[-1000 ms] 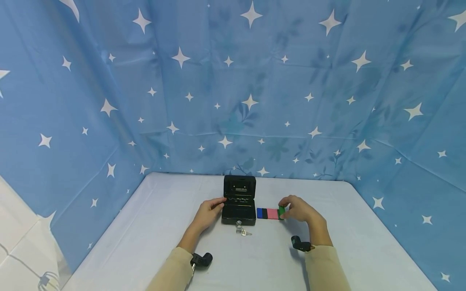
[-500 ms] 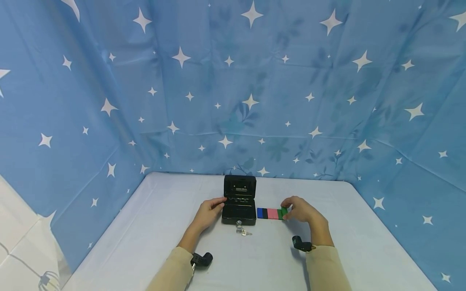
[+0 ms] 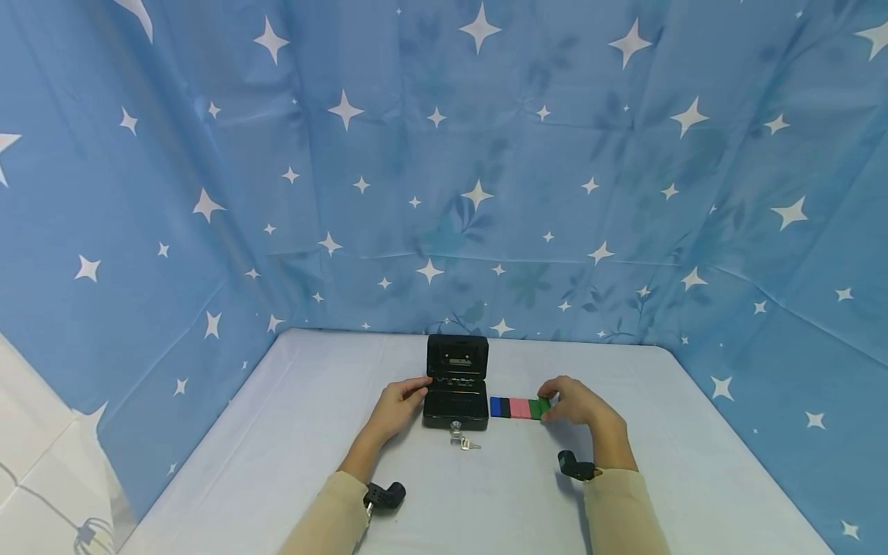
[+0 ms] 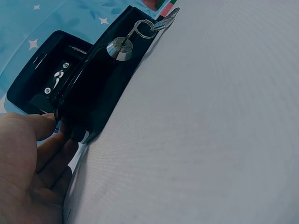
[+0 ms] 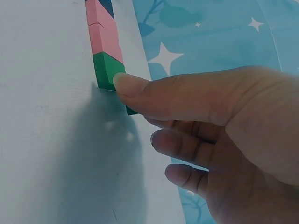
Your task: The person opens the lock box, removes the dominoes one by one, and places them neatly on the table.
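Observation:
A black cash box (image 3: 454, 404) stands with its lid (image 3: 458, 356) raised. My left hand (image 3: 397, 408) grips its left side, and the left wrist view shows the thumb on the rim with fingers below. To the right of the box lies a row of small blocks: a blue block (image 3: 496, 407), a black block (image 3: 505, 408), pink blocks (image 5: 103, 35) and a green block (image 5: 106, 70). At the row's right end my right hand (image 3: 576, 402) pinches another green block (image 3: 544, 405), mostly hidden by the thumb in the right wrist view.
A silver lock cylinder (image 3: 455, 428) sticks out from the box's front, with keys on a ring (image 3: 469, 445) hanging from it. The white tabletop (image 3: 499, 501) ends at a blue star-patterned curtain (image 3: 388, 193).
The green block in my right hand has gone from overlapping the other green block to lying at the row's end, as the hand moved slightly right. My left hand has stayed on the cash box.

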`<state>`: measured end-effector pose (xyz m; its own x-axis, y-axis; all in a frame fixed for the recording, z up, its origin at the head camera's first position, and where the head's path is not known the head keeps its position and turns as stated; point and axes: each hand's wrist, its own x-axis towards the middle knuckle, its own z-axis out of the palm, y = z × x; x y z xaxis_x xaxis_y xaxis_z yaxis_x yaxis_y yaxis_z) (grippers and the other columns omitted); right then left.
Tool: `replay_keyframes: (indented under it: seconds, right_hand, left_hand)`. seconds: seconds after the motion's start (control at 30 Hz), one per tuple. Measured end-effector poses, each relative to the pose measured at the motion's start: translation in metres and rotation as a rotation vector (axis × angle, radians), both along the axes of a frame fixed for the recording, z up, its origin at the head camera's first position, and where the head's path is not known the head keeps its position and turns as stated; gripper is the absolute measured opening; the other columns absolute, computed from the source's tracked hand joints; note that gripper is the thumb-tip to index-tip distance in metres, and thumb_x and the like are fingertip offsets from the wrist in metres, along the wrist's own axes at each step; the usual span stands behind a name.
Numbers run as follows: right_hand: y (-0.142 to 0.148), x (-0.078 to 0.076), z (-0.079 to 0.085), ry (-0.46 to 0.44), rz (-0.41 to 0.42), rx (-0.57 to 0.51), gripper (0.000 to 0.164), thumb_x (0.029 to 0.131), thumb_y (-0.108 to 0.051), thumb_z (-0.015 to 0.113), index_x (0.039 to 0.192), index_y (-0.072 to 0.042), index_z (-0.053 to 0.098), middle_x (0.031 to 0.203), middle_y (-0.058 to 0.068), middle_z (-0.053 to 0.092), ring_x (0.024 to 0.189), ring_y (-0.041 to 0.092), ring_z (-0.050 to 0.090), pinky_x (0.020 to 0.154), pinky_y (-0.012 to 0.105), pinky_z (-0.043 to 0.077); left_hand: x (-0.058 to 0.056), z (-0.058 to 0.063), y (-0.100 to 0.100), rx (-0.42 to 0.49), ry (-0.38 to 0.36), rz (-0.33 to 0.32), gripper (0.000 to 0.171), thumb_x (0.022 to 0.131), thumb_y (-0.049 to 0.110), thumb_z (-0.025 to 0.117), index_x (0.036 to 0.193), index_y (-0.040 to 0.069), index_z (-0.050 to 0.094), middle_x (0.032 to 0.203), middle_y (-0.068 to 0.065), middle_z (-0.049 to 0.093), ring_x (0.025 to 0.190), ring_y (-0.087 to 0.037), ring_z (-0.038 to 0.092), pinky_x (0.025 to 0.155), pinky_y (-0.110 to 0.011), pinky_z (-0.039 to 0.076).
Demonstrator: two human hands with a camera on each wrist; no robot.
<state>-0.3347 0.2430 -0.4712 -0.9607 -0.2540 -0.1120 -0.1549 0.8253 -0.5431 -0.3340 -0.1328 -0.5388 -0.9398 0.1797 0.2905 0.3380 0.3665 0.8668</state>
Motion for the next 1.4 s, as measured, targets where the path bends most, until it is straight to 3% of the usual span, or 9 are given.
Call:
replay_keyframes:
  seconds: [1.4]
  right_hand:
    - [-0.0017, -0.0008, -0.0083, -0.011, -0.034, 0.015, 0.041, 0.080, -0.006, 0.088, 0.118, -0.006, 0.074, 0.116, 0.011, 0.069, 0.101, 0.025, 0.061, 0.092, 0.051, 0.057]
  left_hand:
    - [0.0021, 0.0029, -0.0004, -0.006, -0.012, 0.001, 0.032, 0.107, 0.019, 0.061, 0.136, 0.011, 0.069, 0.145, -0.010, 0.065, 0.143, -0.033, 0.054, 0.120, -0.051, 0.042]
